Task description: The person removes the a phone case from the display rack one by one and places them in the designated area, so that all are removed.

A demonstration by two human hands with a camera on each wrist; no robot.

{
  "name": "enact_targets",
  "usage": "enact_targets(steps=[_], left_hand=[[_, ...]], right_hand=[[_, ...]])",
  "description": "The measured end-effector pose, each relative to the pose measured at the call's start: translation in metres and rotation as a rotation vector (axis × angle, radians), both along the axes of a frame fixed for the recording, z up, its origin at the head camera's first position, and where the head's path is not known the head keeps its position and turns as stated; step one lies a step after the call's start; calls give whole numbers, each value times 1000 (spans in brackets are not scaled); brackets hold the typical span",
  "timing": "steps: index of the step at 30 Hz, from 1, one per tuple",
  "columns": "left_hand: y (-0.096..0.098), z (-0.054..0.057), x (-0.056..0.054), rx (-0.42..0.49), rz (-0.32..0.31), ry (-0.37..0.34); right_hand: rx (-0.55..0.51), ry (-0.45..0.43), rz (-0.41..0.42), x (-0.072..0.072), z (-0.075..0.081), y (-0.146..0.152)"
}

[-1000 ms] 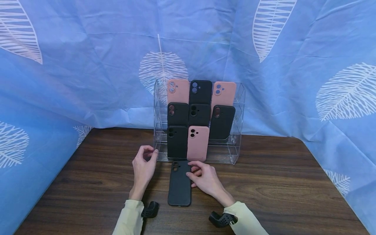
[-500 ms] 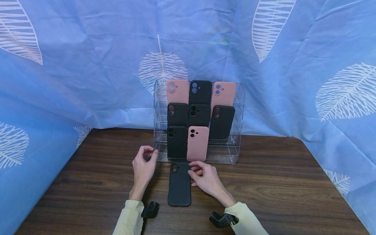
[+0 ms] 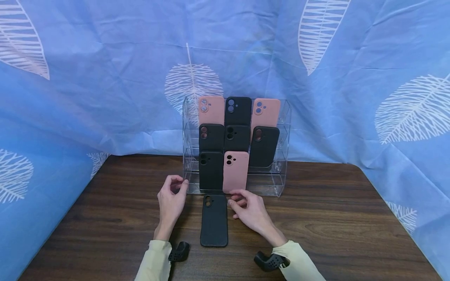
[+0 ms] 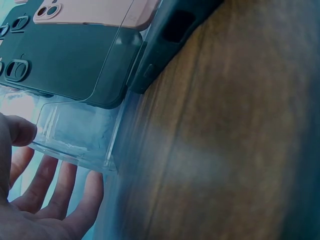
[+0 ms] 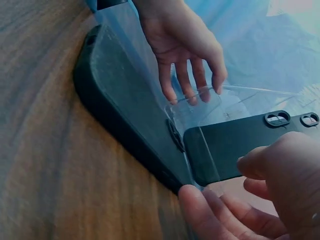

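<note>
From my remote seat, I judged that handling at the clear rack [image 3: 265,187] called for a light, steady brace: a hard tug on its corner could have shaken the leaning cases [image 3: 211,171], and the loose black case [image 3: 213,222] seemed best taken by its two long sides. That case lay on the worktop [image 3: 316,203], well apart from its far edge and just in front of the rack's front edge, camera end toward the rack. I saw the left hand [image 3: 172,197] pinching the rack's left front corner between thumb and fingers. The right hand [image 3: 252,208] held nothing, thumb and forefinger parted beside the case's far right corner; whether any fingertip touched case or rack, I could not tell.
</note>
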State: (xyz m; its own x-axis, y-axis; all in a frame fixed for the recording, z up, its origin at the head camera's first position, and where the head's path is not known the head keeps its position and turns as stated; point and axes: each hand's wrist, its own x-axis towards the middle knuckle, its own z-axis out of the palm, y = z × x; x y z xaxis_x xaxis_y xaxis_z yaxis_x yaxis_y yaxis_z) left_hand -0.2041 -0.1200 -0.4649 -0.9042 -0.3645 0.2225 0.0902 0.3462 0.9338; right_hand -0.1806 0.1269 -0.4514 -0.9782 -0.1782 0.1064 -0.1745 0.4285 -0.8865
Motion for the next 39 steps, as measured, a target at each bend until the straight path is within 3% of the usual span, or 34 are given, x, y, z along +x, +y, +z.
enact_targets(steps=[11,20,27,39], left_hand=[[-1,0,0,14,-13,13],[-2,-1,0,9,-19,15],[-1,-1,1,4,-12,20],[-2,-1,-1,13,-19,-1]], right_hand=[[-36,201,-56,-8,19,16],[30,367,-150,-19,32,31],[22,406,-203,-28,35,36],[16,369,-264,-39,32,33]])
